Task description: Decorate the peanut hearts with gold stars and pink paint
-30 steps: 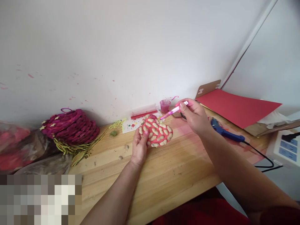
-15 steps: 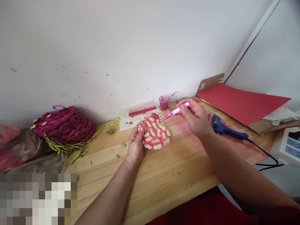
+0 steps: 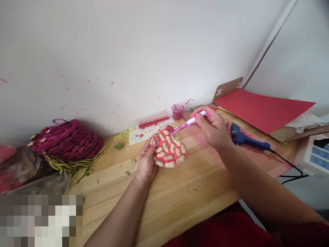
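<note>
Peanut-covered piece [image 3: 171, 150] gripped by left hand [image 3: 146, 162], right hand [image 3: 212, 129] pinches brush [image 3: 191, 121] at its top, likely painting; needs steady strokes.

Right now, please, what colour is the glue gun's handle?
The handle is blue, clearest in the head view.

1. Bare hands: 2, left hand [image 3: 146, 163] and right hand [image 3: 211, 129].
2. Red, rounded piece studded with tan peanut shells [image 3: 171, 149]: 1; shells on it, more than a dozen, edge ones unclear.
3. Slim white pen-shaped tool smeared pink [image 3: 191, 121]: 1.
4. Clear pink-stained plastic cup [image 3: 177, 112]: 1.
5. Blue glue gun [image 3: 250, 141]: 1.
6. Large flat red sheet [image 3: 264, 108]: 1.
7. Layered magenta craft piece [image 3: 72, 142]: 1; pale yellow stars, at least 3.
8. Small green clump [image 3: 118, 145]: 1.
</note>
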Available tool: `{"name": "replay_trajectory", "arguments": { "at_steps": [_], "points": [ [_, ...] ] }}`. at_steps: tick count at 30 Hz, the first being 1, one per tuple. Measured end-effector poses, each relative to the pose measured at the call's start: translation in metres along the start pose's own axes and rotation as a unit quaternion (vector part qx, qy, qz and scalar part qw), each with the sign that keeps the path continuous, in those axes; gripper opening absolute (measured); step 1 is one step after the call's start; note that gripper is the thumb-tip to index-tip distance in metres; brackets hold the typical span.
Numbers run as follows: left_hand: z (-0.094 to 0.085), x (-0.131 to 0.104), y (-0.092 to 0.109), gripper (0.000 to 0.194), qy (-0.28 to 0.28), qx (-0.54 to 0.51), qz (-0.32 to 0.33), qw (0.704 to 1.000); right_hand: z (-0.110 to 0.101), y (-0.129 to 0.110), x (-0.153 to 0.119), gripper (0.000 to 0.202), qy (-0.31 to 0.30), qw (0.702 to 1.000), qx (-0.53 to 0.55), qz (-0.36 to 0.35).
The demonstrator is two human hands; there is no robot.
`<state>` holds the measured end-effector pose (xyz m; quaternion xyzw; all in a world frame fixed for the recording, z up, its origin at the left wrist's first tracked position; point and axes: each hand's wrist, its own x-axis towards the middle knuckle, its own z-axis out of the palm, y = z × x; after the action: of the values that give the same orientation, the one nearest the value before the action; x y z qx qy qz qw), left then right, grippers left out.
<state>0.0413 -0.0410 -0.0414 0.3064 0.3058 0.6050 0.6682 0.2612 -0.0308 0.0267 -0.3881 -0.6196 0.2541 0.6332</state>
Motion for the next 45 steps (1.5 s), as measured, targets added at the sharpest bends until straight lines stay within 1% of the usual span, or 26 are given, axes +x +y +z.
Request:
{"name": "replay_trajectory", "arguments": {
  "at_steps": [3, 6, 9, 13, 15, 18, 23, 27, 29, 32, 35, 38, 42, 45],
  "points": [
    [0.0, 0.0, 0.001, 0.046, -0.008, 0.001, 0.0, 1.0, 0.0, -0.003, 0.0, 0.04, -0.023, 0.999, -0.023, -0.013],
    [-0.001, -0.001, 0.002, 0.049, -0.021, 0.006, -0.015, 1.0, 0.0, -0.001, 0.001, 0.041, -0.004, 1.0, -0.025, -0.014],
    [-0.002, -0.002, 0.002, 0.05, -0.025, 0.011, -0.018, 0.999, 0.0, -0.001, 0.001, 0.041, 0.01, 1.0, 0.0, 0.003],
    [-0.003, -0.002, 0.002, 0.051, -0.026, 0.013, -0.022, 0.999, -0.001, -0.004, 0.001, 0.042, -0.02, 1.0, -0.013, 0.005],
    [-0.004, -0.001, 0.002, 0.05, -0.029, 0.015, -0.027, 0.999, -0.002, -0.004, 0.002, 0.043, -0.016, 1.0, -0.022, 0.003],
    [-0.004, -0.002, 0.002, 0.045, -0.029, 0.014, -0.03, 0.999, -0.003, -0.003, 0.002, 0.041, 0.001, 1.0, -0.006, 0.01],
    [-0.005, -0.002, 0.003, 0.037, -0.027, 0.011, -0.04, 0.999, -0.003, -0.003, 0.001, 0.041, -0.03, 0.999, -0.024, -0.001],
    [-0.004, -0.002, 0.004, 0.036, -0.032, 0.011, -0.044, 0.998, -0.003, -0.001, 0.001, 0.04, -0.004, 1.0, -0.009, -0.006],
    [-0.004, -0.002, 0.005, 0.036, -0.033, 0.012, -0.048, 0.998, -0.004, -0.001, 0.002, 0.039, -0.01, 1.0, 0.002, -0.003],
    [-0.003, -0.002, 0.006, 0.035, -0.031, 0.013, -0.048, 0.998, -0.003, -0.005, 0.001, 0.04, -0.025, 0.999, -0.02, -0.012],
    [-0.003, -0.002, 0.005, 0.034, -0.027, 0.016, -0.042, 0.999, -0.001, -0.008, -0.001, 0.041, -0.013, 0.999, -0.044, -0.027],
    [-0.003, -0.001, 0.004, 0.033, -0.023, 0.016, -0.04, 0.999, 0.0, -0.012, -0.003, 0.04, -0.008, 0.999, -0.039, -0.025],
    [-0.005, -0.001, 0.004, 0.034, -0.024, 0.017, -0.038, 0.999, 0.0, -0.015, -0.004, 0.04, -0.024, 0.998, -0.052, -0.031],
    [-0.005, -0.001, 0.004, 0.034, -0.026, 0.024, -0.043, 0.998, -0.001, -0.014, -0.004, 0.041, -0.021, 0.997, -0.064, -0.031]
  ]
}}
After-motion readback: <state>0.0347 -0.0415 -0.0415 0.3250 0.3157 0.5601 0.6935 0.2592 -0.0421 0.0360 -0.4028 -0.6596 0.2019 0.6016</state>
